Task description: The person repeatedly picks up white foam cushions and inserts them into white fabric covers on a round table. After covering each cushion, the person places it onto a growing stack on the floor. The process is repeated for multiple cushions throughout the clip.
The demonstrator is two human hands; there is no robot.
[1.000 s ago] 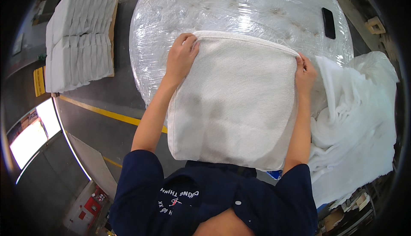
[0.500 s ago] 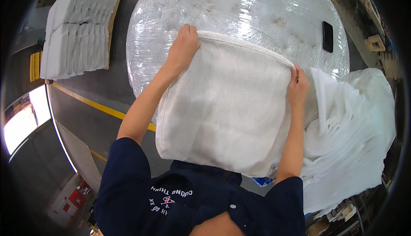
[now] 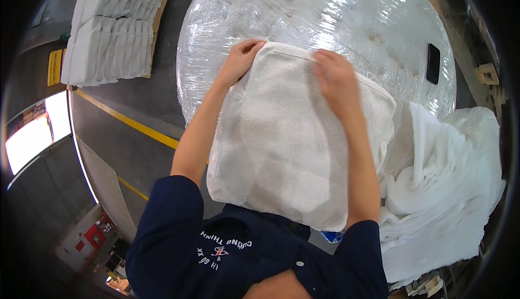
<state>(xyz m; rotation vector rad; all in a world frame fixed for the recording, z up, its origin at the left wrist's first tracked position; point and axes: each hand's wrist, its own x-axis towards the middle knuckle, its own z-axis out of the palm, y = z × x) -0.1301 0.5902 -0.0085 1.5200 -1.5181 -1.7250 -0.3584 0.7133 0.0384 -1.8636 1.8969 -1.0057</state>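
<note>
An off-white woven fabric cover (image 3: 281, 136), like a cushion cover, lies spread in front of my body with its far part on a plastic-wrapped round stack. My left hand (image 3: 242, 62) is closed on its far left corner, thumb and fingers pinching the hem. Over the far edge, near its middle, my right hand (image 3: 337, 76) is smeared by motion. Its fingers look bent close to the hem, but whether they grip it I cannot tell. The cover's far right corner hangs loose.
The shiny wrapped stack (image 3: 260, 11) carries a black phone (image 3: 433, 63) at its right. White soft wadding (image 3: 433, 190) is heaped on the right. At the far left stand stacked white padded pieces (image 3: 114, 44), near a yellow floor line (image 3: 130, 123).
My right hand has left the cover's far right corner and moved left along the far edge. My left hand still pinches the left corner. The view has shifted slightly.
</note>
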